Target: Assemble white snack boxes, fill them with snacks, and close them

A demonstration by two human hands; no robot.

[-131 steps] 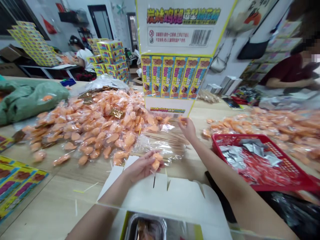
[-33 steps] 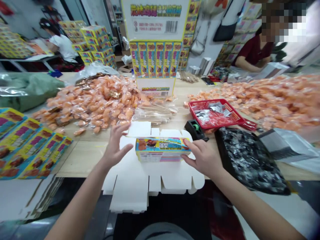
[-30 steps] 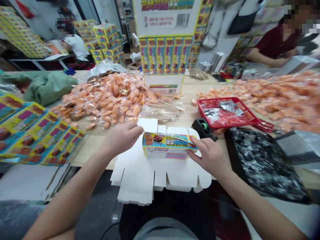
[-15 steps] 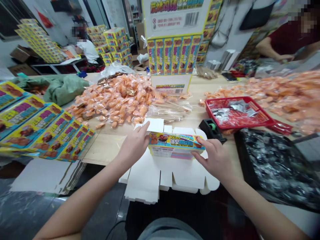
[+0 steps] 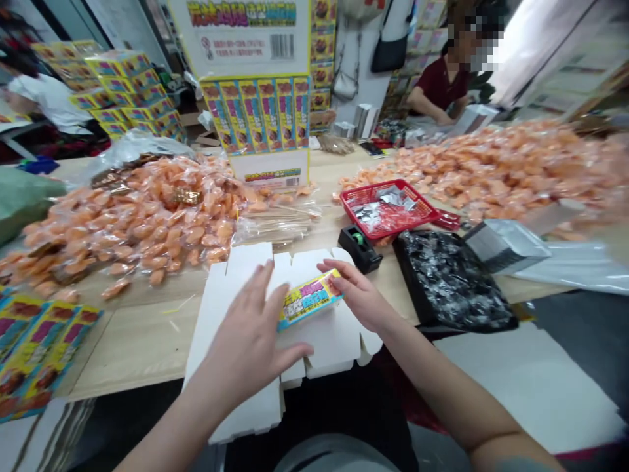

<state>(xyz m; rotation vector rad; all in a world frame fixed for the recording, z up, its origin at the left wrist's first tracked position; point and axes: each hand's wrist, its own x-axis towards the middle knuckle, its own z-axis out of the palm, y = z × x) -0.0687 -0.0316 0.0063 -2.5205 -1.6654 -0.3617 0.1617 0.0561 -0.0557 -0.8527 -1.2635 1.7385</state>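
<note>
A small printed carton [image 5: 309,298], yellow and blue with colourful lettering, is over a stack of flat white box blanks [image 5: 329,347] in front of me. My right hand [image 5: 358,295] grips the carton's right end between thumb and fingers. At the left end, my left hand [image 5: 250,331] has its fingers stretched and its thumb spread wide. It covers part of that end, so whether it touches the carton I cannot tell.
Orange pieces in clear wrappers [image 5: 142,216] are heaped at left, with another heap [image 5: 531,167] at right. A red basket [image 5: 427,213], a tape dispenser [image 5: 361,249] and a black tray [image 5: 407,282] lie at right. A display box [image 5: 250,49] stands behind. A co-worker [image 5: 442,85] sits across.
The view has swung to the right. The carton has turned, its right end now tilted farther away. My left hand has opened, its fingers spreading at the carton's left end; my right hand keeps hold.
</note>
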